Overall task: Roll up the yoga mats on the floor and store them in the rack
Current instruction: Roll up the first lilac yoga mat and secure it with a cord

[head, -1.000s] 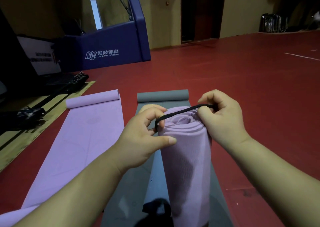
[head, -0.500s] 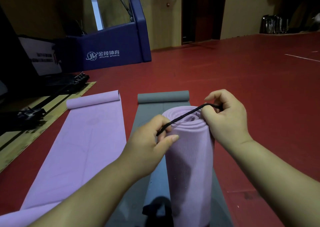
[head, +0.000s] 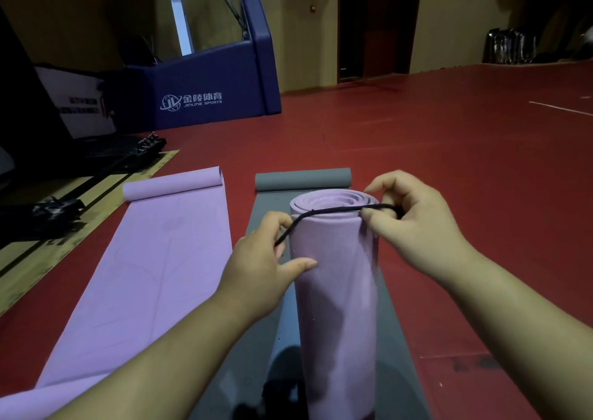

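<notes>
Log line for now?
phase: banding rolled mat | left hand: holds strap | right hand: holds strap | unrolled: purple mat, grey mat

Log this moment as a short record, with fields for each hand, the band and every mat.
left hand: pinches one end of the black band beside the roll, thumb against the roll
right hand: fingers hooked round the band's other end
black band: stretched across the roll's top end, not yet around it
rolled purple mat: rolled tight, upright over the grey mat
grey mat: flat on the red floor, far end curled
flat purple mat: unrolled to the left, far end curled
</notes>
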`<state>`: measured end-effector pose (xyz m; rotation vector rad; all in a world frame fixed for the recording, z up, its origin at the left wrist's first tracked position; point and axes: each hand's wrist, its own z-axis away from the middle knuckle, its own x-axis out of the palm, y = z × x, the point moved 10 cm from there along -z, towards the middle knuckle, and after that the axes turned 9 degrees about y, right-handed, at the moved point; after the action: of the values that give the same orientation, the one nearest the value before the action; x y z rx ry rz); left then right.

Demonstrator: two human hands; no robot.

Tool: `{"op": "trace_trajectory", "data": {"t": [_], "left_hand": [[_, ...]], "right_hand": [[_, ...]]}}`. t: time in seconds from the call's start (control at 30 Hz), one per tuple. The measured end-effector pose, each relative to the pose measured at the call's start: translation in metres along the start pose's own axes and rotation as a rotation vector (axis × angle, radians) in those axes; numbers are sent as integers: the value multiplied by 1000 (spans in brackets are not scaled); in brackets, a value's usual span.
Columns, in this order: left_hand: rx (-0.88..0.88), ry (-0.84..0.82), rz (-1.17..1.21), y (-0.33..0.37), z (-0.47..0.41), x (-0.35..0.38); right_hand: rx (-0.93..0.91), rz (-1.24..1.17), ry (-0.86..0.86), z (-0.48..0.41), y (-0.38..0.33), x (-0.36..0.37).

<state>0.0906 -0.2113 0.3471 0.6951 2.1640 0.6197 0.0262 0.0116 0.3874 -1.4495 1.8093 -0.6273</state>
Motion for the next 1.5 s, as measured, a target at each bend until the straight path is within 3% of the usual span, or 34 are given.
{"op": "trace_trajectory", "data": {"t": [0.13,0.23,0.33,0.57,0.67,0.8,0.87,1.2,1.5], "left_hand": [[-5,-17,-12,-8,-5,1],[21,-50,0,-2,-4,6],[67,-48,-22,2,-5,7],[187,-20,-63,-7,7,12],[197,-107,-74,-22,20,23],[100,-375,-165,-56,49,52],[32,-425,-154,-72,60,61],[-138,-567,-74,-124,116,93],[-206,-590,-13,-123,117,115]], "right_hand": [[26,34,-192,16,14,26],[-28,198,-115,19,14,24],[-52,214,-65,18,14,22],[18,201,-199,34,49,37],[77,168,-307,50,71,47],[84,218,-401,70,91,52],[83,283,-480,87,103,58],[160,416,-621,150,156,66],[209,317,-553,151,161,71]]}}
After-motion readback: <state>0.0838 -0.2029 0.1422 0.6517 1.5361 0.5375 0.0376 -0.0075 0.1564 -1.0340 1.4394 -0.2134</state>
